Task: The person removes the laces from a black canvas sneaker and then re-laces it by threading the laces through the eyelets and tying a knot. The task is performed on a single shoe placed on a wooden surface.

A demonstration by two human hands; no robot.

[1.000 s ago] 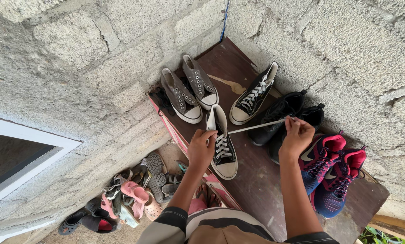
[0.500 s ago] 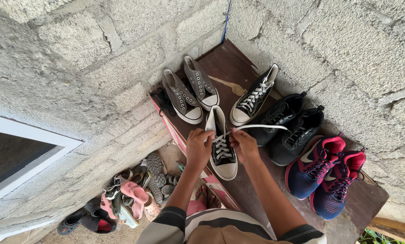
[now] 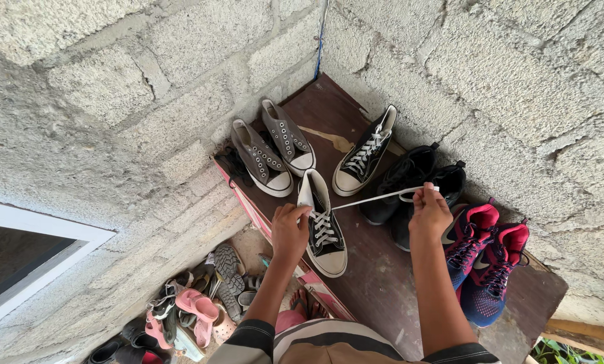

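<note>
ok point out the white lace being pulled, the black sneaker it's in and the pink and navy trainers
white lace [image 3: 372, 197], head view, middle of the taut stretch
black sneaker [image 3: 327, 237], head view, laced tongue
pink and navy trainers [image 3: 488, 276], head view, navy side of the nearer shoe

Both bare forearms are stretched forward and away from the body, the elbows kept low near the striped sleeves. The left hand is curled palm-down, its fingers bent over and gripping. The right hand is raised further out to the side, its fingertips pinched together.
</note>
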